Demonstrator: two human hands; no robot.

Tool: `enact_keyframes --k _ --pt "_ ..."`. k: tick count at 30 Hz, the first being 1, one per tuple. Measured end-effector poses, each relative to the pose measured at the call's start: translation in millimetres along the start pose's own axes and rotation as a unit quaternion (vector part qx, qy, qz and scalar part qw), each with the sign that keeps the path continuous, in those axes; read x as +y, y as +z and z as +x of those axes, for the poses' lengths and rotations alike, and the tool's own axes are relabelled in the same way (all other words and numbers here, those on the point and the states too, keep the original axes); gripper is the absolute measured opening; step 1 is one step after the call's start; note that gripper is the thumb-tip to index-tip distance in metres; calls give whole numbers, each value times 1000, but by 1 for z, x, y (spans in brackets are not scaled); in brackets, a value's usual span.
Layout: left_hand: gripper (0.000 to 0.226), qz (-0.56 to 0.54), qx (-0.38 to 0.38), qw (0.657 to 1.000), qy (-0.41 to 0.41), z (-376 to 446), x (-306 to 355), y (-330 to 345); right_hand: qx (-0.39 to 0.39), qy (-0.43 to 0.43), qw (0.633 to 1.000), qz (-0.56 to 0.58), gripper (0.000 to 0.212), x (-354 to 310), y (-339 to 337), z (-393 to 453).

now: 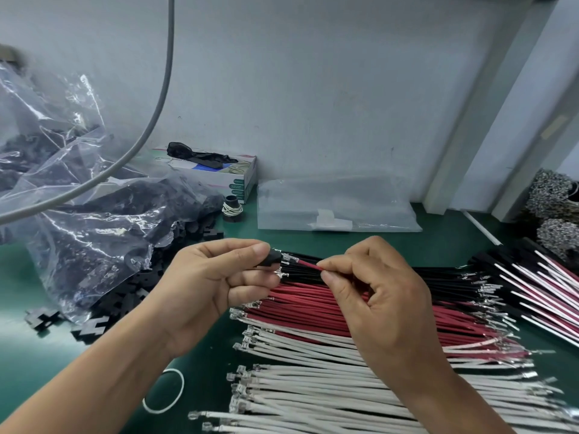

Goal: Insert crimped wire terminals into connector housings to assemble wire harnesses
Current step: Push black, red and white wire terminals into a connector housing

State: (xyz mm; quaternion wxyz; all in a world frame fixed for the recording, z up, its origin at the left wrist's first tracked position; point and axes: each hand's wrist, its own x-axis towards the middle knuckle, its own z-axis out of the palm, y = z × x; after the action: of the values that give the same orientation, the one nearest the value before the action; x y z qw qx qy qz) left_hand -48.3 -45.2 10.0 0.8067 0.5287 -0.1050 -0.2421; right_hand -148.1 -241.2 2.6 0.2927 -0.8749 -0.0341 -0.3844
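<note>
— Both hands are up over the green mat?
— Yes. Left hand pinches a black connector housing between thumb and fingers; right hand pinches a red wire at thumb and forefinger.
— Which way does the wire run?
— Nearly level, left to right, its metal terminal pointing left at the housing's open face, between the two hands.
— And the stock?
— Black, red and white wires lie in rows beneath. A clear plastic bag at left holds black housings, some spilled beside it.
</note>
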Motion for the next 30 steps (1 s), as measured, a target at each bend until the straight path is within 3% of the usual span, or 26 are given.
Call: enact_keyframes --k 16,22,30 --pt "31 1 -24 1000 -5 0 -1 0 7 -9 1000 5 6 -1 -2 -1" --pt "34 -1 -27 1000 -4 1 -1 -3 -25 -9 1000 10 10 0 -3 0" --pt "69 5 -37 999 1 1 -1 -3 -29 -10 1000 3 14 -2 -6 2"
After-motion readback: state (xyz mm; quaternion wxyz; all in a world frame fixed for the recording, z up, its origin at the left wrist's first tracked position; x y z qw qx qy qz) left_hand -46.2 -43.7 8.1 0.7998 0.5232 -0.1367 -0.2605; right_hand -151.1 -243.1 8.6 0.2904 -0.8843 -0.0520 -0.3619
